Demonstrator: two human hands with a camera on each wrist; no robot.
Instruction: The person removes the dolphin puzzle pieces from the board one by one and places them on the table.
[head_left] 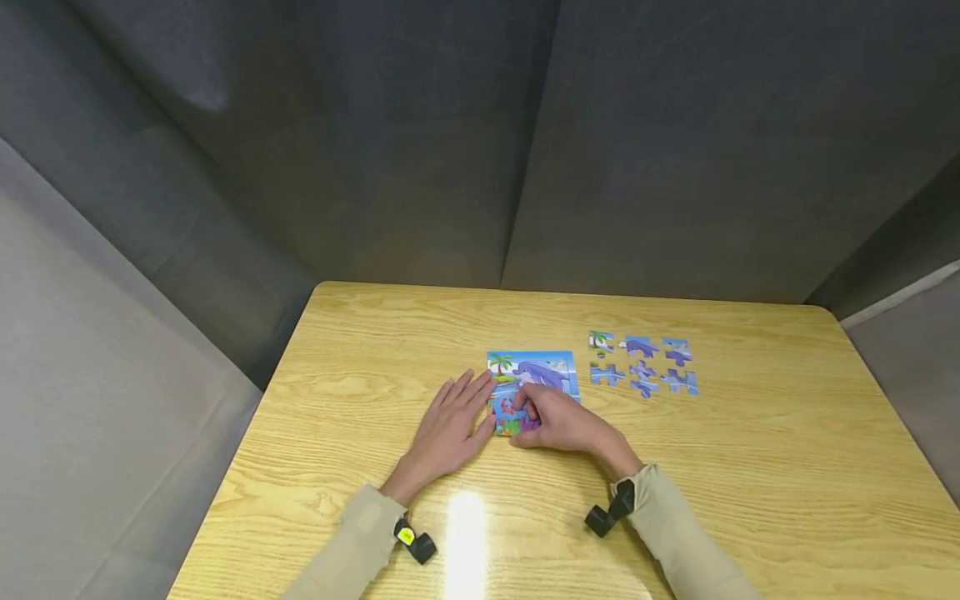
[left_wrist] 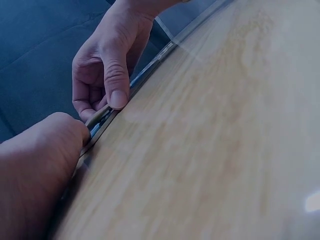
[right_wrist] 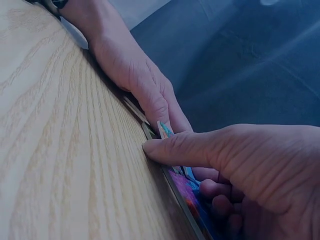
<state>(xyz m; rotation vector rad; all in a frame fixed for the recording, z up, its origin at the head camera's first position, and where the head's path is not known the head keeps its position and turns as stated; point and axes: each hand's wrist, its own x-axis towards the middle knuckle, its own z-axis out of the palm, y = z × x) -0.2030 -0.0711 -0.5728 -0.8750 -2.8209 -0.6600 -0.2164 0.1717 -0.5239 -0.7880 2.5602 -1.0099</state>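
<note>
A dolphin jigsaw puzzle (head_left: 562,367) in a flat tray lies near the table's middle. My left hand (head_left: 450,429) lies flat with fingers straight, its fingertips touching the puzzle's left edge. Over the lower part my right hand (head_left: 558,419) curls, thumb at the front edge, pinching a puzzle piece (right_wrist: 164,130) at the lower left. That piece stands tilted above the tray's rim (right_wrist: 172,187) in the right wrist view. The fingers partly cover the crab picture (head_left: 507,407), and the right hand hides the puzzle's lower right. In the left wrist view, the right thumb (left_wrist: 116,82) presses at the rim.
Several loose puzzle pieces (head_left: 642,371) lie in two rows right of the tray. The wooden table (head_left: 360,358) ends at a grey curtain (head_left: 405,167) behind, with light grey panels at both sides. Light glares off the table (head_left: 466,542) in front.
</note>
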